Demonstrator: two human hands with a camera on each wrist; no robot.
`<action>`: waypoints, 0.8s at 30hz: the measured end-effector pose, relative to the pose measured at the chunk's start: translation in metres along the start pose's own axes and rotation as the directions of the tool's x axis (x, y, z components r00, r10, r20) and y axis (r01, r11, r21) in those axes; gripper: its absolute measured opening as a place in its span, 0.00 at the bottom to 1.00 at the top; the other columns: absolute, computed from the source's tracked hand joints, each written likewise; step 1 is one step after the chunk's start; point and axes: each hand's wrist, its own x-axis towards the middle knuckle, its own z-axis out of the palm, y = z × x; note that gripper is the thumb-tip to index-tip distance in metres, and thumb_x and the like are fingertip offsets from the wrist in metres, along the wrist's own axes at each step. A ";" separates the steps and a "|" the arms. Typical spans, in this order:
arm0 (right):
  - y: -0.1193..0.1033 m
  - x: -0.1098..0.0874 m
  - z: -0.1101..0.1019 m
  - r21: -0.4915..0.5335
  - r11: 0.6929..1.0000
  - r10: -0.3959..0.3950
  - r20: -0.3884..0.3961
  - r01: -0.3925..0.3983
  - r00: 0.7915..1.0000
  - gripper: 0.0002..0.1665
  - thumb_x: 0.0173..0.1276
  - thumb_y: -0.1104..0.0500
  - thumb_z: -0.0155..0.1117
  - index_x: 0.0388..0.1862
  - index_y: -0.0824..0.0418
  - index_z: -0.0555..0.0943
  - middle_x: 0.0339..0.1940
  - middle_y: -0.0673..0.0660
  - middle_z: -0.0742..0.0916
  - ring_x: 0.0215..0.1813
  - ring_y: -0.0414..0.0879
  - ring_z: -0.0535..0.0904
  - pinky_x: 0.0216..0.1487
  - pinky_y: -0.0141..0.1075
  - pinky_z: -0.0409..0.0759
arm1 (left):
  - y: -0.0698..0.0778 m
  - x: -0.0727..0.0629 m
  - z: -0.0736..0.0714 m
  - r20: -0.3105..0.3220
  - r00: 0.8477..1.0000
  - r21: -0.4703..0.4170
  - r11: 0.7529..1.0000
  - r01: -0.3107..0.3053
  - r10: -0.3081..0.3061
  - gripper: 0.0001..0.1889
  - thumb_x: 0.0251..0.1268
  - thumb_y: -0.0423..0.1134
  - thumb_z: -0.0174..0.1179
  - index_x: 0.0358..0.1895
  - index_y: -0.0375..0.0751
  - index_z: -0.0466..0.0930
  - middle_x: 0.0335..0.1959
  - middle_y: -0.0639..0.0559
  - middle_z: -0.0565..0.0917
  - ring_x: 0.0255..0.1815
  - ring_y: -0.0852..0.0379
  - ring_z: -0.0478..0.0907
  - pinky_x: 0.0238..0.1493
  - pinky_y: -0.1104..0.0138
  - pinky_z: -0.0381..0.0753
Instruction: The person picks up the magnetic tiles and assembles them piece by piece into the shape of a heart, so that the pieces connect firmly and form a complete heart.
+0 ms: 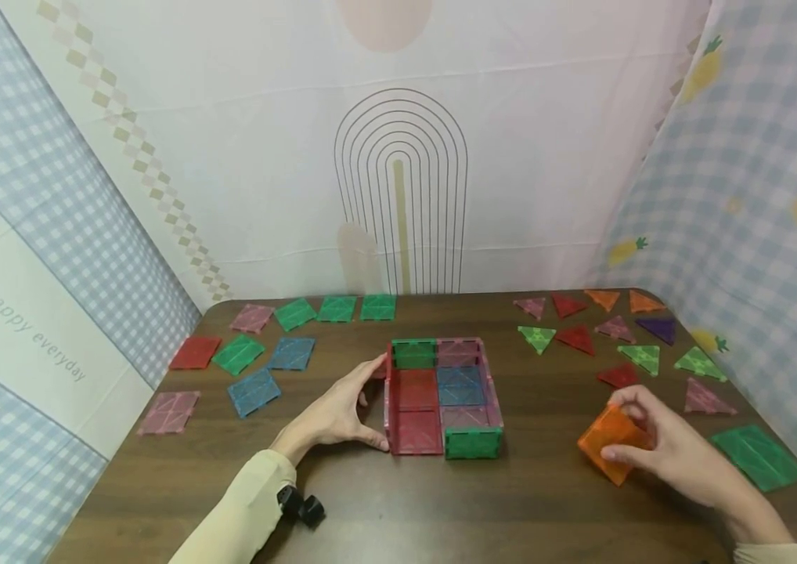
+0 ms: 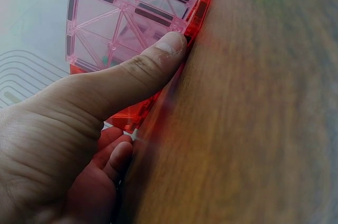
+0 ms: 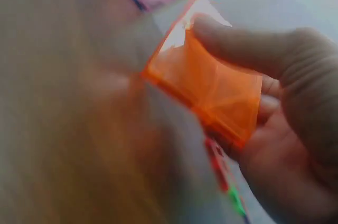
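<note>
At the table's middle stands a low box of magnetic tiles (image 1: pixel 472 442), with red, blue and pink squares as its floor. Its upright walls are green and pink at the back, pink on the right, reddish on the left and green at the front right. My left hand (image 1: pixel 342 411) rests along the outside of the left wall, thumb at the front corner and fingers toward the back. In the left wrist view the thumb touches the edge of a pink tile (image 2: pixel 95 23). Off to the right, my right hand (image 1: pixel 673 446) pinches a tilted orange square tile (image 1: pixel 610 439) above the table.
Square tiles, among them a red one (image 1: pixel 194 353) and a blue one (image 1: pixel 254 392), lie flat at the left. Triangular tiles, such as a purple one (image 1: pixel 658 329), are spread at the back right. A large green tile (image 1: pixel 759 457) lies near the right edge.
</note>
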 end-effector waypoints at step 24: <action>-0.064 0.037 0.163 0.097 0.985 -0.130 -0.104 0.140 0.986 0.16 0.68 0.63 0.85 0.49 0.46 0.92 0.41 0.46 0.91 0.33 0.39 0.85 0.30 0.35 0.88 | -0.001 -0.001 0.000 0.011 1.000 -0.004 1.000 0.013 -0.013 0.75 0.46 0.53 0.93 0.93 0.45 0.47 0.84 0.46 0.69 0.53 0.52 0.78 0.52 0.63 0.83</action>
